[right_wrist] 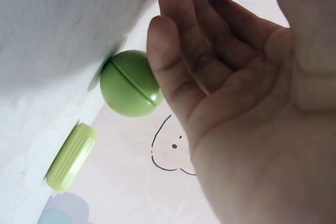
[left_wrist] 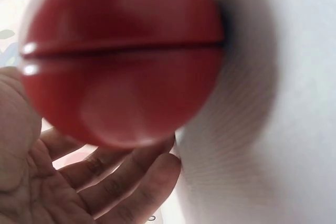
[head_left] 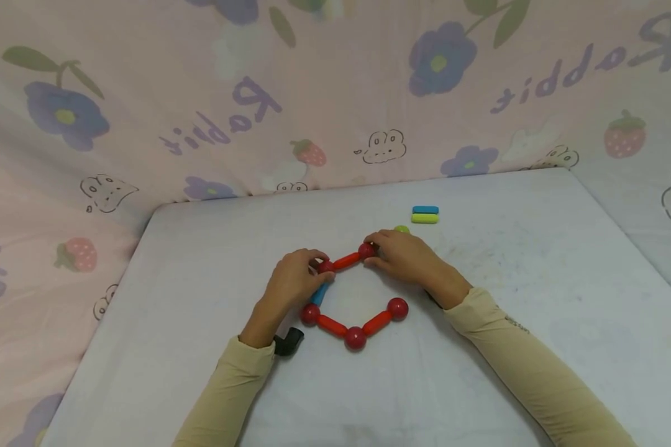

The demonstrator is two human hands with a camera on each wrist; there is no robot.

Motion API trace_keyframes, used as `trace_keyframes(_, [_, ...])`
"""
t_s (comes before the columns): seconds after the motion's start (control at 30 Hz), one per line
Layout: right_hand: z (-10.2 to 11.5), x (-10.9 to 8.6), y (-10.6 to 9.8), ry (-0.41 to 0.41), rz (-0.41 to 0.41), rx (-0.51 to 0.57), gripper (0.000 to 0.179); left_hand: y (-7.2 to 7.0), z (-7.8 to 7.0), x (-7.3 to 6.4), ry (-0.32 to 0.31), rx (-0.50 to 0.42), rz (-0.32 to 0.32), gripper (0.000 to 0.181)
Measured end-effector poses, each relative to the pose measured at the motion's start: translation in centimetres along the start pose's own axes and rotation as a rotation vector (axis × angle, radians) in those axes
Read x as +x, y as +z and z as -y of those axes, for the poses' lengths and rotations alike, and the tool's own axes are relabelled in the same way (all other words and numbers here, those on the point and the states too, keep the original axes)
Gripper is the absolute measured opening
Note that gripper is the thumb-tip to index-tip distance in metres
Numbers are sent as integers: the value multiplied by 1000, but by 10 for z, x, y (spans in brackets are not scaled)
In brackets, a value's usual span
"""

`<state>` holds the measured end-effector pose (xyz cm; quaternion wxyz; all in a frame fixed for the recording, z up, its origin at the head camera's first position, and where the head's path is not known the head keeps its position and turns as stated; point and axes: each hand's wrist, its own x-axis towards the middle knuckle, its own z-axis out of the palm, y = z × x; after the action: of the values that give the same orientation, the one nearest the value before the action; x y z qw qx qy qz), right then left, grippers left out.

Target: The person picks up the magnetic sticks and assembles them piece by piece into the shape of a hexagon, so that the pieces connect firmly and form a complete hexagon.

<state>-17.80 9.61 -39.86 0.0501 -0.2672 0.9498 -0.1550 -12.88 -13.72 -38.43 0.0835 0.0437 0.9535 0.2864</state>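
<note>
In the head view, red balls joined by short rods form an open ring on the white table. My left hand holds the upper left red ball between thumb and fingers. Another red ball is pinched by my right hand. A red rod spans these two balls. From the left-held ball a blue rod runs down to a red ball. Further red rods lead through a near red ball to an end ball. A large red ball fills much of the left wrist view.
Behind my right hand sits a green ball, mostly hidden in the head view. Farther back, a blue rod and a yellow-green rod lie side by side. A patterned pink cloth rises behind the table.
</note>
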Motion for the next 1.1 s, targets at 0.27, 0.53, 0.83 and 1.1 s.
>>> trace_keyframes(0.27, [-2, 0, 0, -13, -9, -13, 49, -2, -1, 1, -19, -15, 18, 36])
trace_keyframes(0.53, [-18, -10, -13, 11, -20, -22, 51, 0, 1, 3, -27, -33, 11, 35])
trace_keyframes(0.83, [-79, -20, -33, -13, -205, -95, 40, -1, 12, -8, -54, -44, 22, 37])
trace_keyframes(1.1, [-100, -30, -32, 86, -128, -49, 49, -2, 22, -13, -39, -79, 35, 35])
